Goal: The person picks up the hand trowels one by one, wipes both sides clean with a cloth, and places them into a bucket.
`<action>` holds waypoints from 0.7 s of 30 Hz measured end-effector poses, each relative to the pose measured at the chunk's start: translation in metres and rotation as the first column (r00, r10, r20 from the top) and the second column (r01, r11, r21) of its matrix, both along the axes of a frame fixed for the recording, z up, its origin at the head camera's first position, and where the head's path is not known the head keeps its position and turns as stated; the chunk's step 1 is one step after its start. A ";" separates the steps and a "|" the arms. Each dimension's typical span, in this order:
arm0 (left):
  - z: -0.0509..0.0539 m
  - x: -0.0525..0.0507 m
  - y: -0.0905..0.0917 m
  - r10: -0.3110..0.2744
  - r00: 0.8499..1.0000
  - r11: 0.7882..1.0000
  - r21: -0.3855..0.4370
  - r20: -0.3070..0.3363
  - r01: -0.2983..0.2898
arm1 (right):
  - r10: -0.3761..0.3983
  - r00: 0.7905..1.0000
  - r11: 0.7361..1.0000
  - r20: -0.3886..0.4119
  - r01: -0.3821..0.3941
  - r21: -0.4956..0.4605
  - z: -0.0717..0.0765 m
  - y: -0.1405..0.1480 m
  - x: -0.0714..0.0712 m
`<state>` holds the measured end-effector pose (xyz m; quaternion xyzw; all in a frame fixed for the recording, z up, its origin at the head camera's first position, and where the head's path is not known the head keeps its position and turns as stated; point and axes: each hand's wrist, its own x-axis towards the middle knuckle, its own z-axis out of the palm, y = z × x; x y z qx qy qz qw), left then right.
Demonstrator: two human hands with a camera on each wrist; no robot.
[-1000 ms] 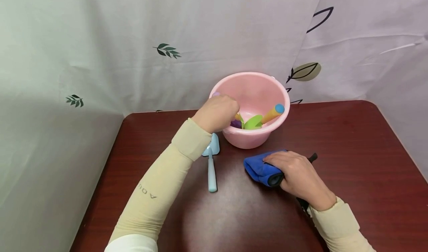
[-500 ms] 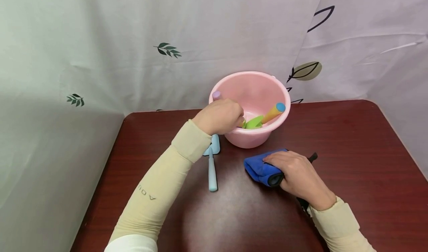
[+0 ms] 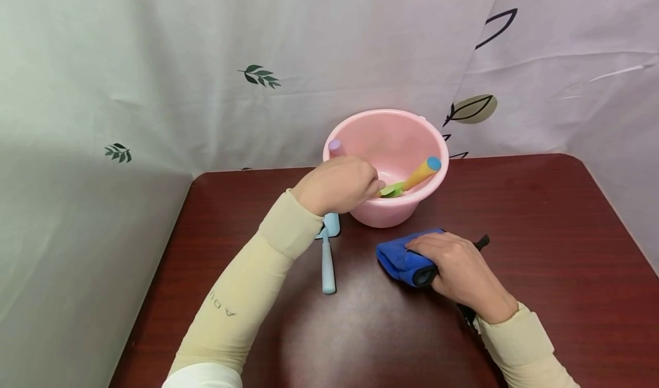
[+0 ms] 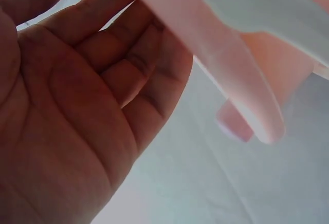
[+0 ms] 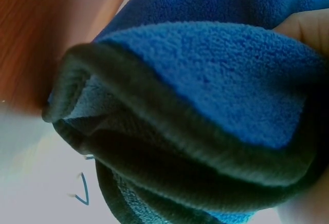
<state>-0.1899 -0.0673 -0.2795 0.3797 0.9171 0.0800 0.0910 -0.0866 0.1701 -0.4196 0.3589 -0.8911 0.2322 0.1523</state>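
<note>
My left hand reaches over the near left rim of a pink basin, its fingers bent down into it. In the left wrist view, the left palm shows nothing in it, and the rim hides the fingertips. Beside those fingertips is a light green leaf-shaped piece, next to an orange handle with a blue end. A lilac handle end pokes up at the left rim. My right hand grips a folded blue cloth with black edging on the table.
A light blue small shovel lies on the dark red table, its blade partly behind the left wrist. A black strap end sticks out beyond the right hand. A pale leaf-printed curtain hangs behind the table.
My left hand has shifted slightly right along the rim, covering more of the green piece and the purple part and uncovering the lilac handle end. The right hand and the cloth have stayed still.
</note>
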 end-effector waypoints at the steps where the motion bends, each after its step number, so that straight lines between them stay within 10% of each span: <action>1: 0.001 0.002 -0.002 0.011 1.000 1.000 0.010 -0.004 -0.011 | 0.000 1.000 1.000 0.001 0.000 0.001 0.000 0.000 0.000; 13: 0.009 0.037 -0.047 0.071 0.997 0.969 0.239 -0.041 -0.059 | -0.006 1.000 1.000 -0.002 0.006 -0.002 0.001 0.003 0.000; 21: -0.011 0.064 -0.080 0.250 0.968 0.902 0.357 0.022 -0.241 | -0.007 1.000 1.000 0.001 0.006 0.005 0.002 0.003 0.000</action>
